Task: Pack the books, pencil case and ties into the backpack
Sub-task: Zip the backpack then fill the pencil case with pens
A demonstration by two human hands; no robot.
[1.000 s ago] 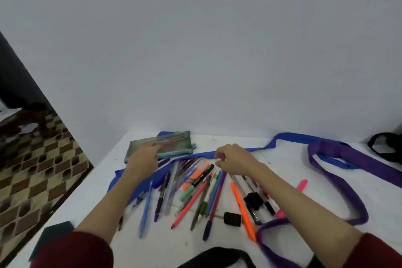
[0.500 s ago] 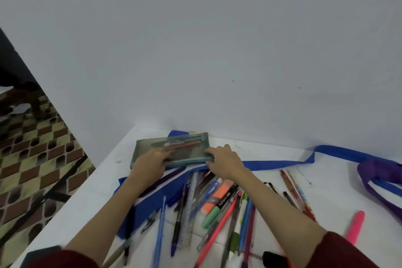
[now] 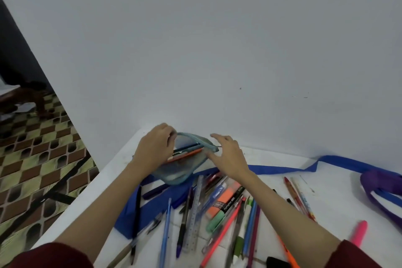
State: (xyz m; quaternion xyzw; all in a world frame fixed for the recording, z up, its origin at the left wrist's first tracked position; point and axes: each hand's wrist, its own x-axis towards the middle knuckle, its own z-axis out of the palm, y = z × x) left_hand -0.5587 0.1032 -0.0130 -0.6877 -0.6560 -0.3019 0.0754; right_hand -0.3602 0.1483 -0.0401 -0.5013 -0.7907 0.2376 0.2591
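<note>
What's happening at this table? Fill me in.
A person is holding a clear pencil case tilted up off the white table. The left hand has its grip on the case's left end; the right hand is open beside its zipper end. A few pens are inside; many more pens lie loose, with a blue tie and a purple tie.

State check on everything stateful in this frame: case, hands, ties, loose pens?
pencil case: lifted off the table, tilted, mouth open, a few pens inside
left hand: grips the case's left end
right hand: fingers straight, beside the case's right end, holding nothing
blue tie: unrolled, flat on the table
purple tie: loose loop at the right edge
pens and markers: scattered on the table, unpacked
</note>
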